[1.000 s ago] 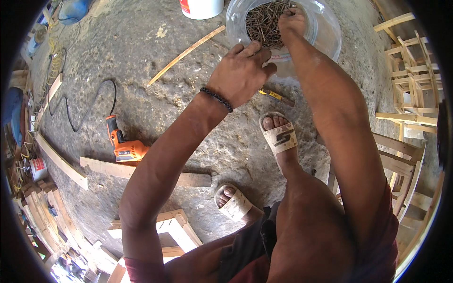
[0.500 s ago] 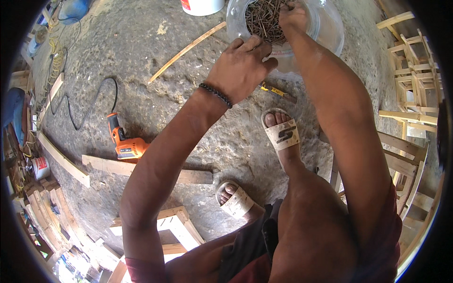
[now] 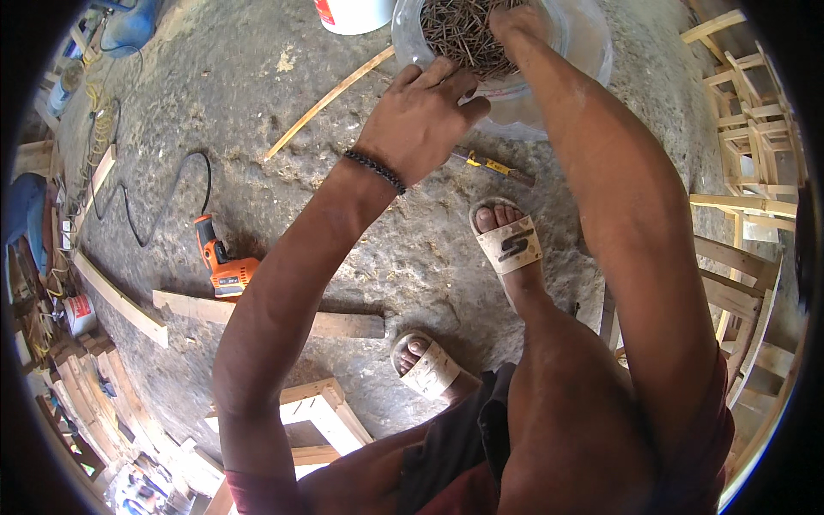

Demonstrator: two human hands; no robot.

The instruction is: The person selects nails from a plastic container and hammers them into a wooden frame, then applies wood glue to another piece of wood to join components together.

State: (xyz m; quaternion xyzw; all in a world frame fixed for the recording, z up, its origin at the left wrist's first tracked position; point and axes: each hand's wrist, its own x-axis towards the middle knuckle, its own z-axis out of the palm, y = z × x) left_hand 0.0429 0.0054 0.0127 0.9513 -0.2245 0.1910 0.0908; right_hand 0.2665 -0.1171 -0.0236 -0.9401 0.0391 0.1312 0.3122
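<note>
In the head view, a clear tub (image 3: pixel 592 51) at the far side of the floor (image 3: pixel 386 257) holds a heap of brown nails (image 3: pixel 455 41), and the right hand (image 3: pixel 517 27) reaches in at their right, its fingertips too hidden to tell whether they grasp any. The left hand (image 3: pixel 422 116) is half curled at the tub's near left rim, its grip unclear; a white bucket (image 3: pixel 359 14), contents out of view, stands just left.

The left hand (image 3: pixel 419 124) now leaves more of the yellow tool (image 3: pixel 491 166) uncovered than before.
</note>
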